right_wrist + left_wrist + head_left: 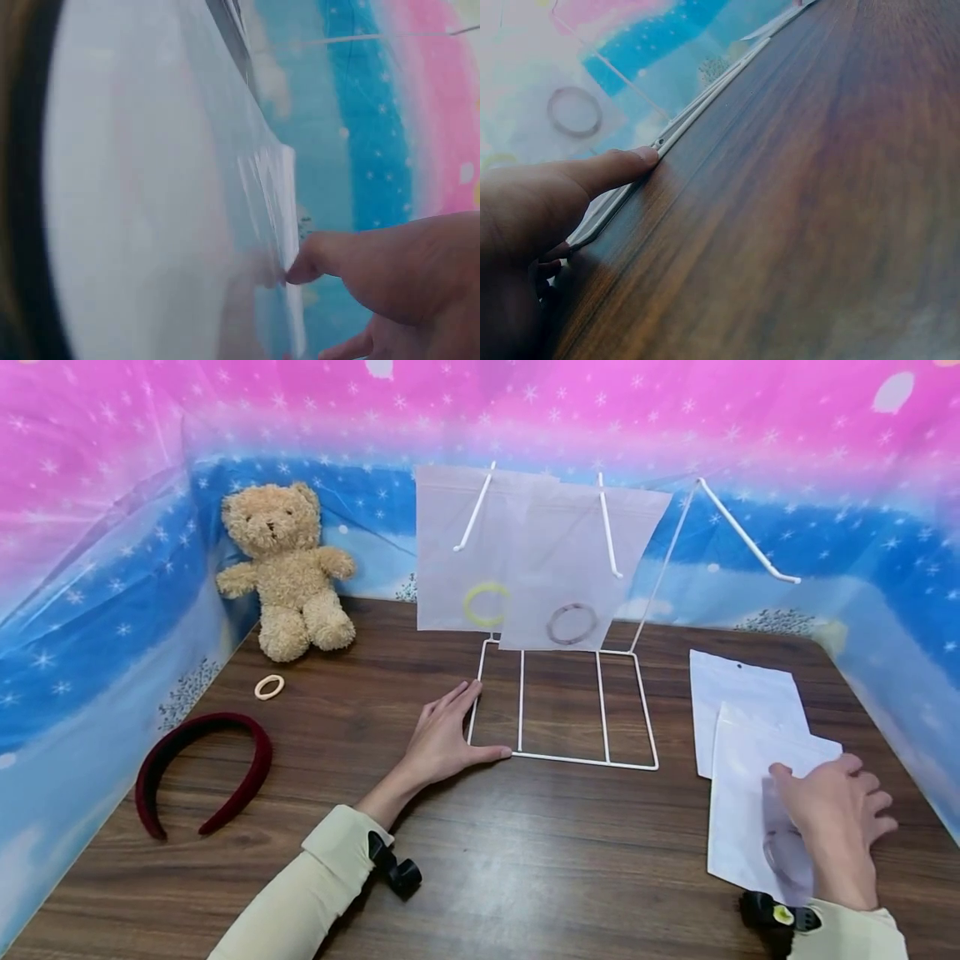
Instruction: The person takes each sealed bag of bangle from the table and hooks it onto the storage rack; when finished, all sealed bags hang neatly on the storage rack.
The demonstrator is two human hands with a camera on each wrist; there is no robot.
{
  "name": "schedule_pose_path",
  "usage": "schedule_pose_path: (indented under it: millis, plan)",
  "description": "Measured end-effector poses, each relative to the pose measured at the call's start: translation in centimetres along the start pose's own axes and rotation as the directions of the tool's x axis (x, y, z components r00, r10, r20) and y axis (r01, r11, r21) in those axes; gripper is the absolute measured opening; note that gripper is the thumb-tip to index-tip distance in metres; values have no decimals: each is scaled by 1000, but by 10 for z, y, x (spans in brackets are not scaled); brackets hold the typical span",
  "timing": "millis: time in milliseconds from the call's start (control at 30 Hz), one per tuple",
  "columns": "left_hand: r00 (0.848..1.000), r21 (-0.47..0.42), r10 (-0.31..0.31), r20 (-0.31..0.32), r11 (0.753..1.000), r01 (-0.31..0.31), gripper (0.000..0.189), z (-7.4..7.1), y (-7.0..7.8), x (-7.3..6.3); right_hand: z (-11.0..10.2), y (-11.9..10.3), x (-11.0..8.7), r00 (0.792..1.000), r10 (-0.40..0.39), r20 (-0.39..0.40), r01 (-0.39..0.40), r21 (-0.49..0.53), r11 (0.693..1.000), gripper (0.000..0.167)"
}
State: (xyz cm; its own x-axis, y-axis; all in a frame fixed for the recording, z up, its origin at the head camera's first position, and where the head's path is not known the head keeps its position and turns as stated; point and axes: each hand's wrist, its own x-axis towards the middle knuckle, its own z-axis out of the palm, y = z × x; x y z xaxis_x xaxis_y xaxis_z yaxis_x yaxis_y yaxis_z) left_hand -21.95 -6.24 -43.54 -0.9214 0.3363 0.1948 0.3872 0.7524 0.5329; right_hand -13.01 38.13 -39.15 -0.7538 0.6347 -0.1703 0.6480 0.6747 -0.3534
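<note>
A white wire display rack [558, 758] with three hook arms stands mid-table. My left hand [446, 735] rests on its base, fingers straight along the left side and thumb on the front bar; the left wrist view shows the thumb touching the wire. Two translucent zip bags hang on the rack, one with a yellow ring [480, 604], the other with a mauve ring [572, 623]. At the right, my right hand [836, 806] is over a white zip bag [738, 802] with a dark ring in it. Its thumb touches the bag; its other fingers are spread apart.
Beneath that bag lies another white bag [738, 681] with a hang hole. On the left are a teddy bear [288, 572], a cream ring [270, 687] and a dark red headband [258, 768]. A pink and blue printed cloth [360, 427] surrounds the table.
</note>
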Motion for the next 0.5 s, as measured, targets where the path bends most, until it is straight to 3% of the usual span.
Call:
schedule_pose_path:
  millis: [100,167,267,400,500]
  plan:
    - [1000,-2,-2,-3,1000,2,109,0,-1,-1,-2,5,3,994,69,86,-62,-80,995,103]
    - [1000,-1,-2,-3,1000,2,109,0,-1,-1,-2,7,4,995,70,67,-63,-98,993,105]
    - [1000,2,2,3,1000,-2,110,1,-2,0,-2,8,3,999,35,-19,-36,-84,996,105]
    - [1000,0,7,4,1000,-7,110,1,-1,0,-3,9,-1,991,-6,-133,18,86,996,102]
    - [1000,-4,7,-2,1000,-7,110,1,0,0,-3,8,-3,986,-12,-163,54,257,965,95]
